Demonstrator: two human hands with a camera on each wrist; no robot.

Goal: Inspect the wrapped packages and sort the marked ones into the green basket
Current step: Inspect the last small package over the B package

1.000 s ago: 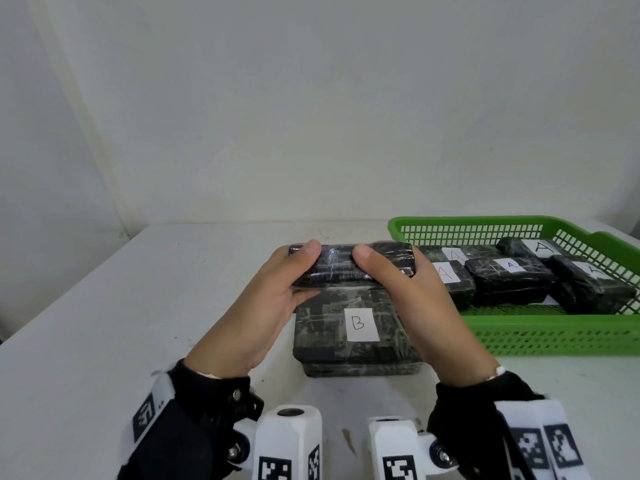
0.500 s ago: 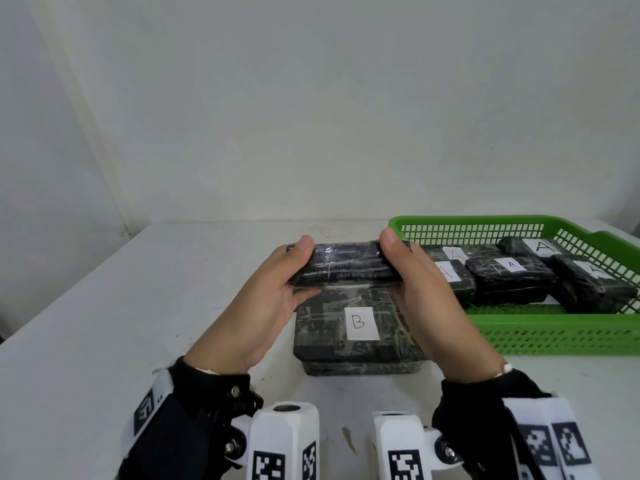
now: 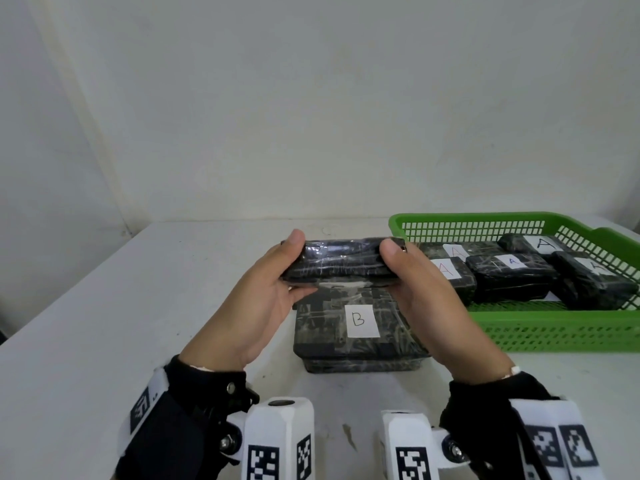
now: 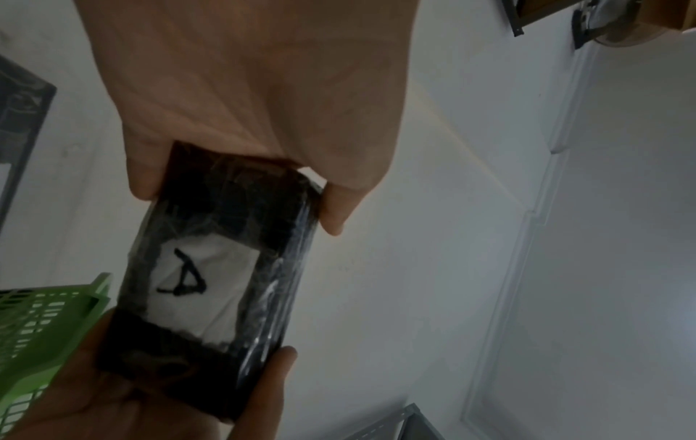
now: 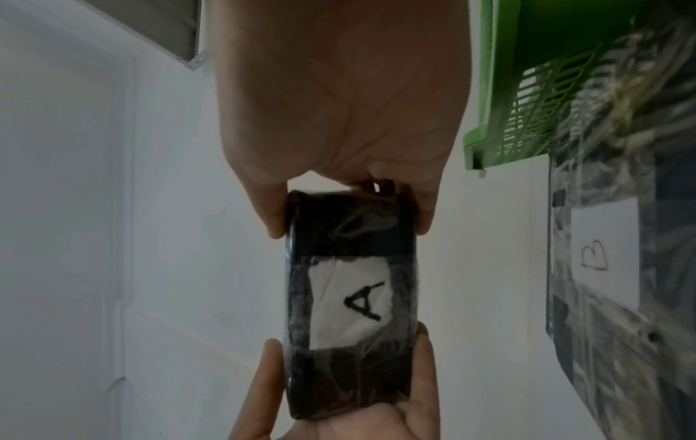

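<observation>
Package (image 3: 341,263) between both hands — aloft

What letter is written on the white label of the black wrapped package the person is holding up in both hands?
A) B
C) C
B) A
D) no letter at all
B: both wrist views show a handwritten A on the white label of the held package, gripped at its ends by the left hand and the right hand.

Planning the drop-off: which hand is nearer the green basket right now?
Right. The right hand grips the held package's end next to the green basket's near left corner. The left hand grips the opposite end, a package length farther from it.
</observation>
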